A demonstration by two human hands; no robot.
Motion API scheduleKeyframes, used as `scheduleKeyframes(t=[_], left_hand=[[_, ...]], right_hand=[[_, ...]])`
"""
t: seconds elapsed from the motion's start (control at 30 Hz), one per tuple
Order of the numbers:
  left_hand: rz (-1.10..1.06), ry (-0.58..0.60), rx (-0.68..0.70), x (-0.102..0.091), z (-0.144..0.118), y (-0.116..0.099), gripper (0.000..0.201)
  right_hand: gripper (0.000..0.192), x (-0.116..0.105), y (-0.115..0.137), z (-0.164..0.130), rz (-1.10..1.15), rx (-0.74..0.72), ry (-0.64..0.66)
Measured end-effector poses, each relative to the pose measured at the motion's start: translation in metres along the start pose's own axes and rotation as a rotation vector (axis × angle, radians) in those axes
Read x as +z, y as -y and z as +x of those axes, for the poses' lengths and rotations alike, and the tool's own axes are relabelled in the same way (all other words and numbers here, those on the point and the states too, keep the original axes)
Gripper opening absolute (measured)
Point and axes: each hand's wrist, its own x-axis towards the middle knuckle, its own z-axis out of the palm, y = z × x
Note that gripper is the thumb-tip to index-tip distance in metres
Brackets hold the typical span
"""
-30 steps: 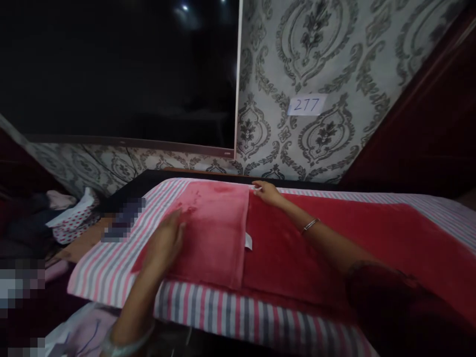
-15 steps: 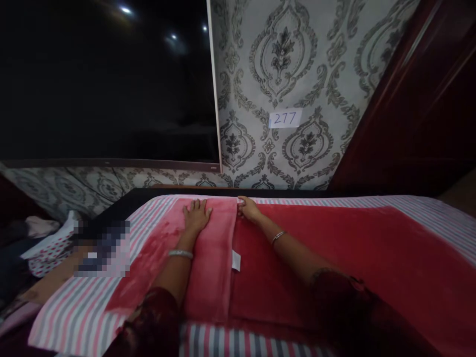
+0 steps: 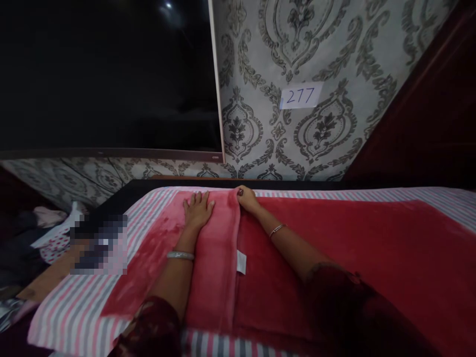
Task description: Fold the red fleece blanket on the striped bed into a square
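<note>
On the striped sheet (image 3: 96, 310), the red fleece blanket (image 3: 334, 258) is lying with its left end folded over, paler side up. Since a moment ago, the left hand (image 3: 198, 210) is staying spread flat, fingers open, pressing the folded flap (image 3: 208, 267) near its far edge; a second back it was nearer, mid-flap. The right hand (image 3: 247, 198) is still pinching the flap's far corner, fingers curled. So the fold is being smoothed and squared, it seems.
</note>
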Motion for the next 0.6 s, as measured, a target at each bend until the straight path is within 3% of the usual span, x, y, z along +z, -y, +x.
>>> scheduleKeyframes(t=[0.23,0.43,0.5,0.6], left_hand=[[0.034,0.088,-0.006,-0.002,0.001,-0.002,0.065],[0.082,0.048,0.027,0.000,0.000,-0.001,0.071],[0.075,0.051,0.037,0.000,0.000,0.000,0.071],[0.067,0.047,0.058,-0.002,0.000,0.000,0.070]], right_hand=[[0.018,-0.002,-0.003,-0.011,-0.174,0.113,-0.083],[0.031,-0.019,0.008,-0.016,-0.215,0.091,-0.046],[0.044,-0.027,0.022,-0.022,-0.232,0.025,-0.072],[0.060,-0.026,0.047,-0.041,-0.337,-0.243,-0.065]])
